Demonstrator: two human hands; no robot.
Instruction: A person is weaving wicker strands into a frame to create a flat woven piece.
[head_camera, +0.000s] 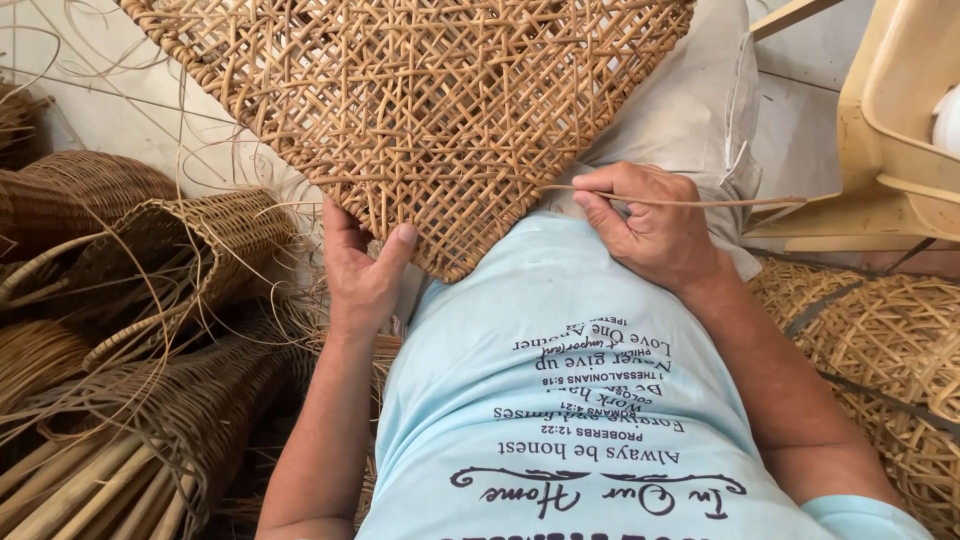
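A large open-weave rattan panel (420, 110) rests on my lap, its lower corner pointing toward my chest. My left hand (360, 275) grips that lower edge, thumb on top of the weave. My right hand (650, 230) pinches a thin rattan strand (730, 203) that runs from the panel's right edge out to the right. I wear a light blue shirt with dark print (570, 400).
Woven baskets (190, 240) and bundles of cane (90, 480) crowd the floor on the left, with loose strands sticking out. More woven rattan pieces (890, 350) lie at the right. A pale yellow plastic chair (890, 120) stands at the upper right.
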